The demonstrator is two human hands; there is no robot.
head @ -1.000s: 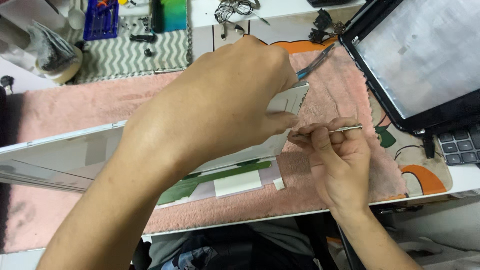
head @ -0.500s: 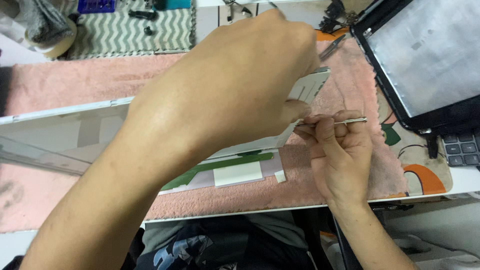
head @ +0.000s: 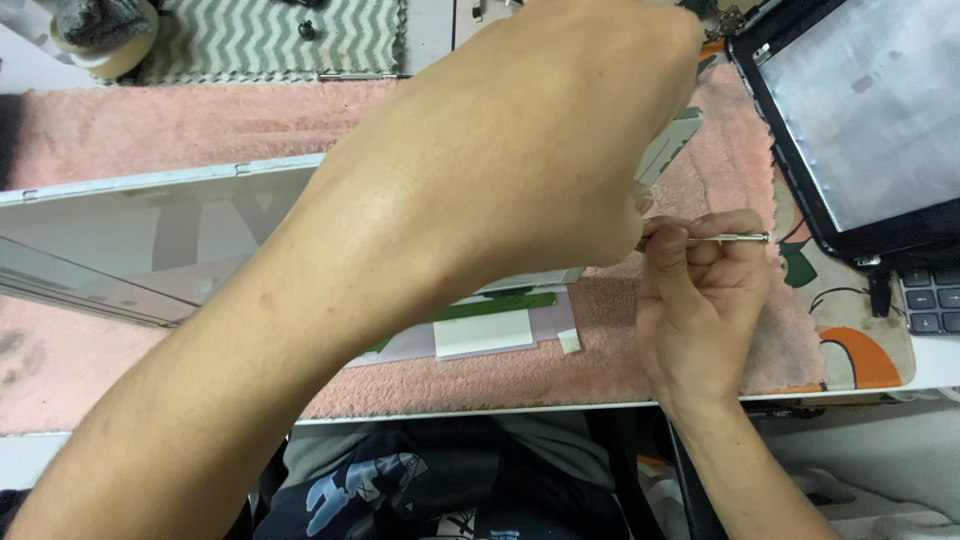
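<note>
My left hand reaches across the middle and rests curled on a long silver-white panel lying on a pink towel; its fingers are hidden, so what it grips is unclear. My right hand pinches a thin metal tool, held level, tip pointing left toward the panel's right end. A green circuit strip and a white rectangular pad lie just below the panel.
A dark-framed screen panel lies at the upper right, with keyboard keys below it. A grey zigzag mat and a tape roll sit at the back. The table's front edge runs near my lap.
The view has closed in and my left hand now covers more of the panel. My right hand stays at the panel's right end with the tool.
</note>
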